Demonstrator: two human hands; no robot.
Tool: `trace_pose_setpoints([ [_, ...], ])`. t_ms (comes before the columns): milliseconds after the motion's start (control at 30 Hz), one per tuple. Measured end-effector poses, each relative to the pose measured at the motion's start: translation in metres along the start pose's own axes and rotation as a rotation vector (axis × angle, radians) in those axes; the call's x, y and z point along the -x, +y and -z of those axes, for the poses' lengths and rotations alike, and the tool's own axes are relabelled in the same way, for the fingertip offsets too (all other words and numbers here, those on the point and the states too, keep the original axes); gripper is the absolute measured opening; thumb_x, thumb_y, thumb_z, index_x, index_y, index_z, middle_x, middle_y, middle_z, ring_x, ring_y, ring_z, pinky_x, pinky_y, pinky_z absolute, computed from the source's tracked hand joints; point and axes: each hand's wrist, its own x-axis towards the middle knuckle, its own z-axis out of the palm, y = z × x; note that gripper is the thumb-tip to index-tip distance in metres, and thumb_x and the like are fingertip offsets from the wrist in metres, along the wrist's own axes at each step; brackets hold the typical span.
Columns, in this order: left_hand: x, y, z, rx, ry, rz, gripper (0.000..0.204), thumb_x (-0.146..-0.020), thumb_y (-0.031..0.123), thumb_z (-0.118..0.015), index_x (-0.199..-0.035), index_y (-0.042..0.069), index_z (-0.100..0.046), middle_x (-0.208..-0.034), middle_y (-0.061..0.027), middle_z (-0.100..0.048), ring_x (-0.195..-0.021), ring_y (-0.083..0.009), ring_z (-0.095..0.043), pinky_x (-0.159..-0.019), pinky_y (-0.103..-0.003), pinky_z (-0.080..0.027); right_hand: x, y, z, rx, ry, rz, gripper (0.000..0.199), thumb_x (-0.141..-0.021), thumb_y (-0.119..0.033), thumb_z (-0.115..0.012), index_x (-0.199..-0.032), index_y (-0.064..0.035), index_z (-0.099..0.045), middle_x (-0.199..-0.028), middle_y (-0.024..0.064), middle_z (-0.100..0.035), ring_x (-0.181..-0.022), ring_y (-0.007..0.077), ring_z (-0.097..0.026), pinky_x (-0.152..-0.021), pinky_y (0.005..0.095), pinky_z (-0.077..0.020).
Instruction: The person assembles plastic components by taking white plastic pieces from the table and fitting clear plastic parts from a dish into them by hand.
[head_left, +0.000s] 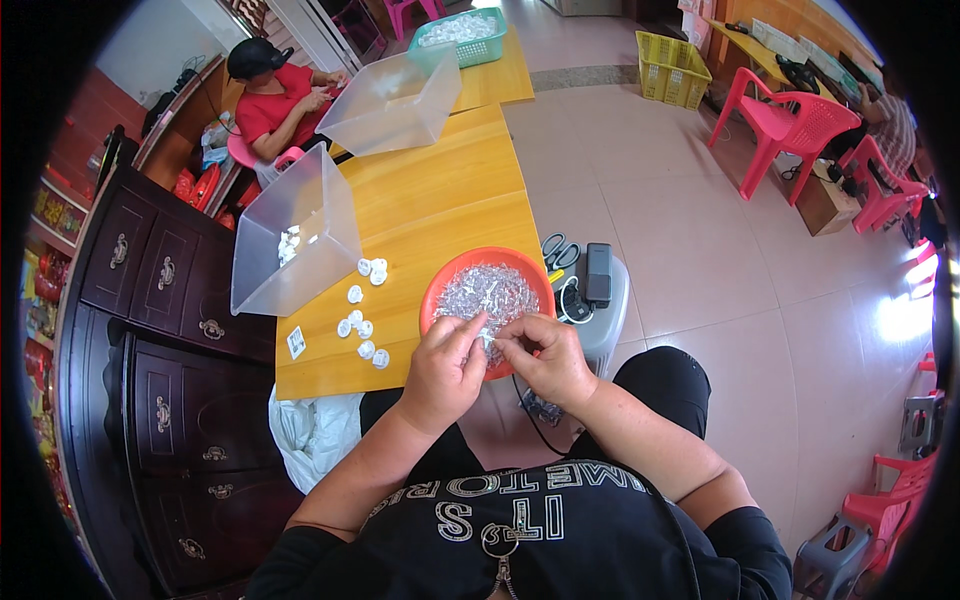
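An orange-red bowl [428,300] full of small clear plastic pieces [485,290] sits at the table's right edge. Over its near side both my hands meet, fingertips almost touching. My left hand [447,368] is closed in a pinch, thumb against forefinger. My right hand [548,360] pinches too, from the other side. A tiny pale bit shows between the fingertips, too small to name. Left of the bowl, several small round white plastic parts [365,349] lie scattered on the yellow wooden table [440,220].
A translucent bin [262,262] with some white parts stands at the left, another bin [390,105] farther back, then a green basket [480,45]. Scissors [560,250] and a dark box-shaped device [598,275] rest on a grey surface right of the bowl. A person in red [275,105] sits across the table.
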Motion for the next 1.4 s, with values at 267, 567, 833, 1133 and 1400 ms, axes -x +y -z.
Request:
trace_pose_setpoints([
  [267,-0.001,0.001,0.002,0.07,0.007,0.086,0.034,-0.083,-0.002,-0.061,-0.116,0.002,-0.064,-0.093,-0.0169,-0.062,-0.08,-0.0301,-0.064,-0.07,-0.035,-0.053,0.001,-0.001,0.002,0.045,-0.055,0.079,0.011,-0.079,-0.002,-0.073,-0.089,0.0001,-0.069,-0.079,0.0081,-0.065,-0.067,0.0144,-0.06,-0.059,0.0265,-0.0483],
  [567,0.005,-0.011,-0.003,0.347,0.083,0.272,0.023,-0.085,-0.003,-0.065,-0.107,0.001,-0.067,-0.089,-0.012,-0.066,-0.076,-0.0195,-0.067,-0.07,-0.029,-0.055,0.004,-0.003,-0.001,0.033,-0.032,0.086,0.011,-0.079,-0.002,-0.074,-0.089,-0.0001,-0.068,-0.079,0.0079,-0.065,-0.064,0.0142,-0.059,-0.057,0.0266,-0.0477],
  [833,0.003,-0.006,0.001,0.386,0.025,0.236,0.024,-0.086,-0.006,-0.06,-0.108,-0.001,-0.067,-0.098,-0.0099,-0.062,-0.084,-0.016,-0.065,-0.075,-0.027,-0.054,0.004,-0.001,-0.001,0.045,0.006,0.118,0.009,-0.078,-0.001,-0.074,-0.083,-0.0006,-0.066,-0.076,0.006,-0.063,-0.062,0.0128,-0.057,-0.056,0.0257,-0.0457],
  [1133,0.003,-0.003,-0.002,0.729,-0.082,0.342,0.041,-0.086,-0.013,-0.054,-0.125,-0.002,-0.056,-0.118,-0.0059,-0.05,-0.105,-0.0118,-0.057,-0.09,-0.024,-0.048,0.004,-0.001,0.0,0.003,0.019,0.05,0.007,-0.08,0.0,-0.072,-0.082,-0.0007,-0.066,-0.076,0.0043,-0.062,-0.061,0.0089,-0.054,-0.054,0.0236,-0.0437],
  [1400,0.003,-0.008,-0.004,0.634,-0.091,0.298,0.039,-0.087,-0.012,-0.057,-0.125,-0.001,-0.057,-0.113,-0.0055,-0.054,-0.1,-0.0111,-0.059,-0.088,-0.024,-0.049,0.004,-0.001,0.001,-0.03,0.03,0.05,0.007,-0.081,-0.001,-0.072,-0.084,0.0001,-0.066,-0.077,0.0042,-0.062,-0.062,0.0084,-0.055,-0.055,0.0226,-0.0444],
])
